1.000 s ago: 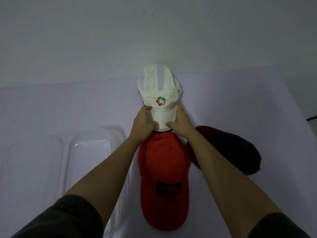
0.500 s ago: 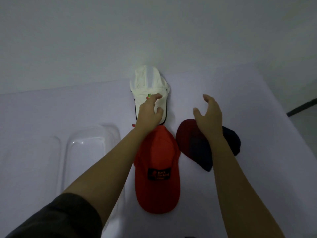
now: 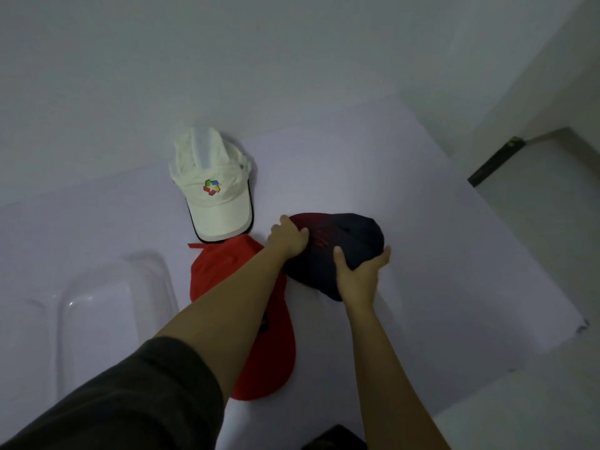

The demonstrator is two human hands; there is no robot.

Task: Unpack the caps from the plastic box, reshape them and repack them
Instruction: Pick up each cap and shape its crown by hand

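Dark cap (image 3: 349, 246) on the table (image 3: 454, 254), just right of the red cap (image 3: 224, 267). Gripped from both sides: left hand (image 3: 287, 239) curled over the maroon brim, right hand (image 3: 360, 274) wrapped round the near edge. Left off the white cap (image 3: 214, 196) since half a second ago; right no longer hovering open. Clear plastic box (image 3: 107, 319) at far left.
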